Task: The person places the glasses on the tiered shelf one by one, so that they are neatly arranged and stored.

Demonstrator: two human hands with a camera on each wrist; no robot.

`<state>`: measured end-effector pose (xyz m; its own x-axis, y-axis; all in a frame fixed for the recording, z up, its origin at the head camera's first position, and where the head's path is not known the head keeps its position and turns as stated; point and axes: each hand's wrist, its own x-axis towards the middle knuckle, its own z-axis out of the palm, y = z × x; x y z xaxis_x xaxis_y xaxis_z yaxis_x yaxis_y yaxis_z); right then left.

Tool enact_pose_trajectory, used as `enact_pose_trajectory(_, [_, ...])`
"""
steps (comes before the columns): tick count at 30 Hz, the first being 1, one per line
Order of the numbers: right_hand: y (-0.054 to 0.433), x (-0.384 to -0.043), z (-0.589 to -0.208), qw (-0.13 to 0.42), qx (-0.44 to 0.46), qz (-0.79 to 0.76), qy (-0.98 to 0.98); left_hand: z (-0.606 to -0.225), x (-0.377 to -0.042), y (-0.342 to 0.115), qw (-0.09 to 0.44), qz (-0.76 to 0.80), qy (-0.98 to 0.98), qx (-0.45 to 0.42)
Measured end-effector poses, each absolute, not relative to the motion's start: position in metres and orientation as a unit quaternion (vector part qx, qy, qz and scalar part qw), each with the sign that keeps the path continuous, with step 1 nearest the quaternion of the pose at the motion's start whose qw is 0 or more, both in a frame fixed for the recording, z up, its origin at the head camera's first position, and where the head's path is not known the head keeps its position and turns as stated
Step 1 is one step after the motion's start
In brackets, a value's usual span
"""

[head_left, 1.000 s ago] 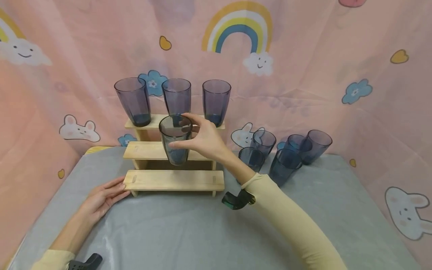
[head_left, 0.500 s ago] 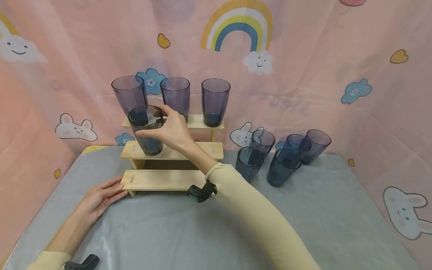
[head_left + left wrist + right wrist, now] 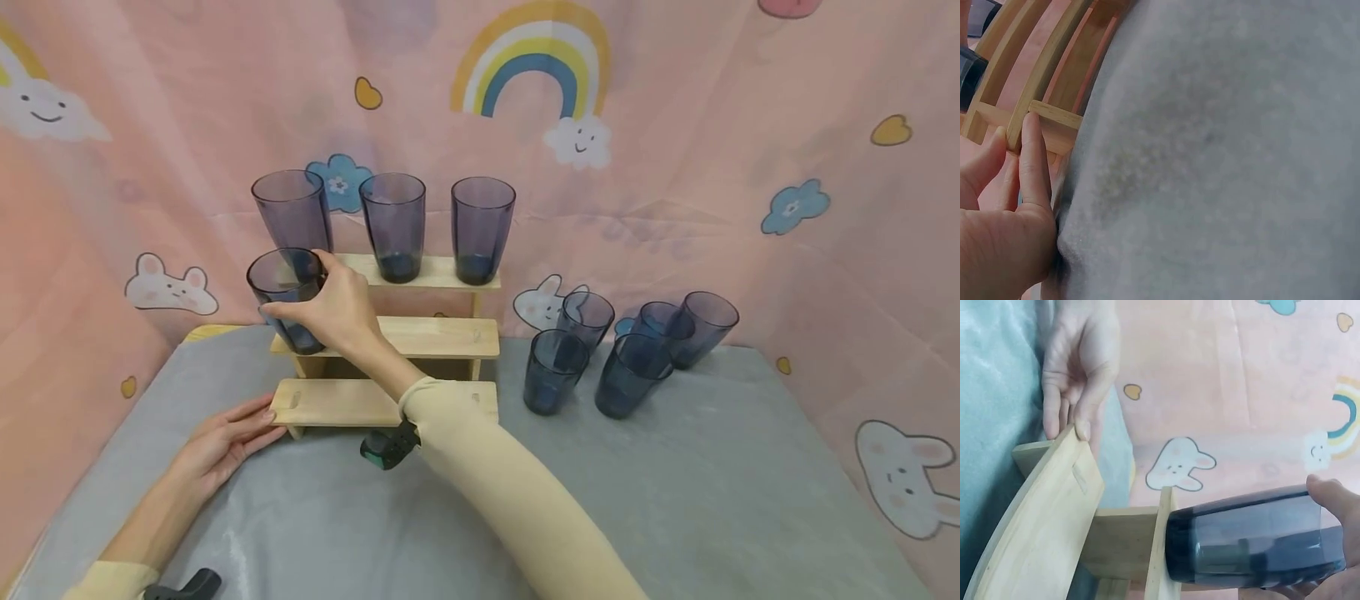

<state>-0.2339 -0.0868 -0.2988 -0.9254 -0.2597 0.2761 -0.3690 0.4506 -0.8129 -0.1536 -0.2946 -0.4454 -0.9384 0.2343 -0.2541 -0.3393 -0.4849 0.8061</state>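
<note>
My right hand (image 3: 341,308) holds a blue-tinted drinking glass (image 3: 279,292) upright by its sides, thumb towards me. The glass is over the left end of the middle tier of a three-tier wooden display stand (image 3: 390,402). In the right wrist view, the base of the glass (image 3: 1180,547) appears to meet the shelf board. At the left end of the lowest tier, my left hand (image 3: 217,450) pinches the board, thumb above and fingers below, as the left wrist view of that hand (image 3: 1010,237) also shows. Three matching glasses (image 3: 392,225) stand along the top tier.
Several more blue glasses (image 3: 557,371) stand grouped on the grey cloth (image 3: 712,483) right of the stand. A pink printed curtain (image 3: 675,100) hangs closely behind and along both sides.
My right hand has carried the glass leftwards, from the middle of the stand to the left end of the middle tier. The left hand has stayed at the lowest board.
</note>
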Motion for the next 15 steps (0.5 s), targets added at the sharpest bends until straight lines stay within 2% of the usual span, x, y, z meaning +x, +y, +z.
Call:
enact_pose_trajectory(4, [-0.0915, -0.2321, -0.3002, 0.07, 0.173, 0.492, -0.85, -0.4455, -0.1531, -0.2955, 0.169, 0.863, 0.473, -0.052])
enact_pose_trajectory(15, [-0.0898, -0.2286, -0.3066, 0.058, 0.165, 0.52, -0.836, -0.4438, -0.1517, -0.2949, 0.166, 0.862, 0.475, -0.063])
